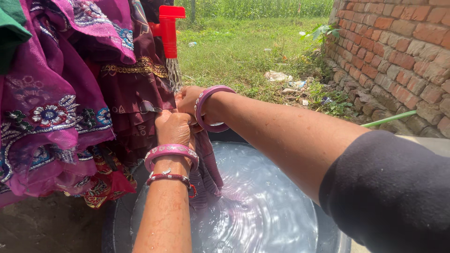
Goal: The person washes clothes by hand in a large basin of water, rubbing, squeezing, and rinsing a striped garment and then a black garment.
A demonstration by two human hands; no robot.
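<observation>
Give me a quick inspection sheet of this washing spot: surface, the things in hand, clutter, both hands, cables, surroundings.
Surface: dark tub filled with rippling water; bare dirt beside it.
Job's things: wet purple cloth held under the red tap, lower end in the water; tap is running.
Clutter: embroidered purple clothes hanging at left; litter on the grass.
Grip: left hand and right hand both closed on the cloth, bangles on both wrists.
Cables: nothing seen; a green pipe by the wall.
Surroundings: brick wall at right, grass behind.
</observation>
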